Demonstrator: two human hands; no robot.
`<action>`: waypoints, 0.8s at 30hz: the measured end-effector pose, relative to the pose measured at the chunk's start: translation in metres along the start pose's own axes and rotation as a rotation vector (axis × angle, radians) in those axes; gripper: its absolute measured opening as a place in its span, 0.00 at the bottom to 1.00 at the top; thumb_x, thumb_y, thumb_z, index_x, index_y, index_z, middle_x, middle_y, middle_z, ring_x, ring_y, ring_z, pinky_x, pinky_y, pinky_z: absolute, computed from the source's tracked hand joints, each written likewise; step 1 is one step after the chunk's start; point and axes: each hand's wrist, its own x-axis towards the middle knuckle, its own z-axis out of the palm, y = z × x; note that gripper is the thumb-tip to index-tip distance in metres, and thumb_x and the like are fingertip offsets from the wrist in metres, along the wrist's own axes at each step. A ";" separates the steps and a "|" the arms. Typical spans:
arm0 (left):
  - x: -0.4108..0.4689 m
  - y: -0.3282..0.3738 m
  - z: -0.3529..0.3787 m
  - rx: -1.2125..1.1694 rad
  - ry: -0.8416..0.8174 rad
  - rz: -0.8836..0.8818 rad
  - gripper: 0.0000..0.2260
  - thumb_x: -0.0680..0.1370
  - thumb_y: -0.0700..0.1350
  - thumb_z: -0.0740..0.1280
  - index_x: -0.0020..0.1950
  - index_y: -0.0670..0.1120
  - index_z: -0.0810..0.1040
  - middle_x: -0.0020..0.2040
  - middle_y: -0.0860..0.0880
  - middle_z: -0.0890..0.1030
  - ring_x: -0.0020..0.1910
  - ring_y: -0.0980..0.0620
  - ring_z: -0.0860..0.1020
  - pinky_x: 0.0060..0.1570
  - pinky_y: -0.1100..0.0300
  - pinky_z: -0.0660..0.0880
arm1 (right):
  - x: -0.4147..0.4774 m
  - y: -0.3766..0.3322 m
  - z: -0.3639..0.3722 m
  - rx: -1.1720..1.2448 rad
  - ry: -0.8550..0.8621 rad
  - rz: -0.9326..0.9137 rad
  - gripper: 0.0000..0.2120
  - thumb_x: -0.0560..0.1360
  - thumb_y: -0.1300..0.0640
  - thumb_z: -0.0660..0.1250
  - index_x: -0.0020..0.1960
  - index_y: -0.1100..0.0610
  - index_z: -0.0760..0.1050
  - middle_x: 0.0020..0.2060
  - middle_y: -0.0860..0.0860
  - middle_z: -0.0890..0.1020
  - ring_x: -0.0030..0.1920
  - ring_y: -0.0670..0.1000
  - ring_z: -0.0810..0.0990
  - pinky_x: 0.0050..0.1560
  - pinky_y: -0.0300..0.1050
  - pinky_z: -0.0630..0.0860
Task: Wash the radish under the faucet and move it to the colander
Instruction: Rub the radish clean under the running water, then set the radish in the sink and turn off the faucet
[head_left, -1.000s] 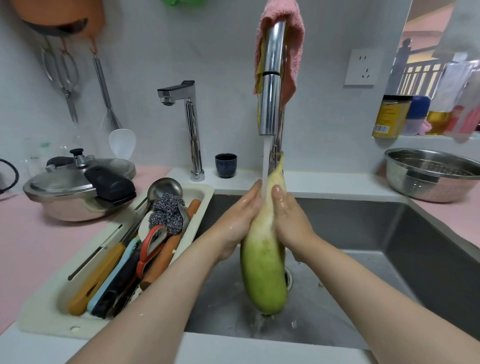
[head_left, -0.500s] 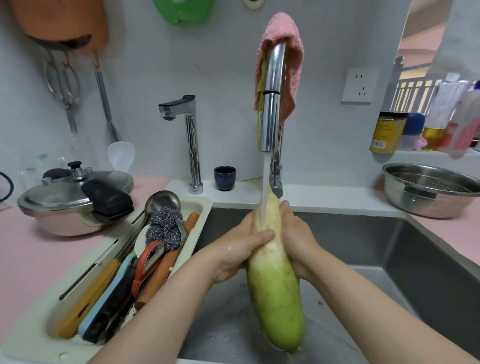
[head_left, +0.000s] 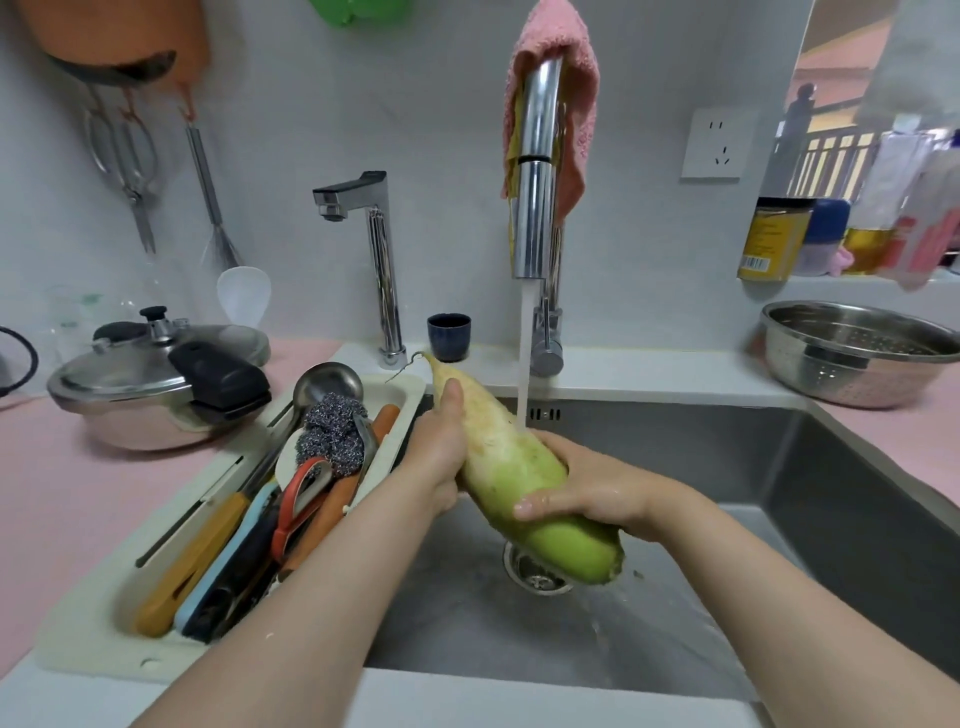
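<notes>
the radish (head_left: 511, 467) is held over the sink (head_left: 675, 457), tilted so its pale pointed tip rises toward the sink's back left corner and its green blunt end hangs low above the drain (head_left: 537, 574). the left hand (head_left: 441, 457) grips the pale upper part from the left side, thumb laid along the top and fingers closed around the radish behind it. the right hand (head_left: 592, 486) cups the green lower part from the right, fingers (head_left: 535, 501) wrapped over its front. water from the tall faucet (head_left: 535, 171) falls in a thin stream onto the radish's middle, just beside the right hand. a pink cloth (head_left: 582, 104) is draped over the faucet's curve. the steel colander (head_left: 852, 353) sits on the pink worktop (head_left: 62, 499) at the sink's back right corner, well apart from the radish. along the sink's left edge a pale tray (head_left: 93, 613) holds utensils and a steel scrubber (head_left: 332, 431), with a pressure cooker (head_left: 156, 374) on the worktop beyond it.
</notes>
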 end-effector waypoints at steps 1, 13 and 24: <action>0.000 0.000 0.000 -0.006 -0.016 -0.009 0.28 0.84 0.63 0.54 0.72 0.44 0.72 0.64 0.41 0.81 0.57 0.42 0.81 0.50 0.47 0.80 | 0.000 0.000 0.001 -0.056 0.018 0.037 0.49 0.60 0.43 0.83 0.75 0.44 0.64 0.64 0.47 0.81 0.61 0.51 0.83 0.65 0.55 0.79; 0.012 -0.024 -0.018 1.214 -0.393 0.436 0.26 0.79 0.54 0.70 0.76 0.53 0.72 0.83 0.50 0.59 0.83 0.46 0.54 0.81 0.46 0.52 | 0.003 0.032 -0.011 -0.381 -0.009 0.211 0.38 0.55 0.43 0.83 0.62 0.42 0.72 0.57 0.45 0.82 0.56 0.50 0.83 0.61 0.54 0.81; 0.015 -0.035 -0.023 1.423 -0.691 -0.011 0.15 0.82 0.49 0.67 0.68 0.53 0.81 0.65 0.50 0.80 0.64 0.47 0.79 0.66 0.55 0.69 | 0.023 0.050 0.027 -0.841 -0.312 0.439 0.49 0.63 0.47 0.84 0.77 0.36 0.61 0.72 0.41 0.69 0.70 0.53 0.72 0.69 0.51 0.72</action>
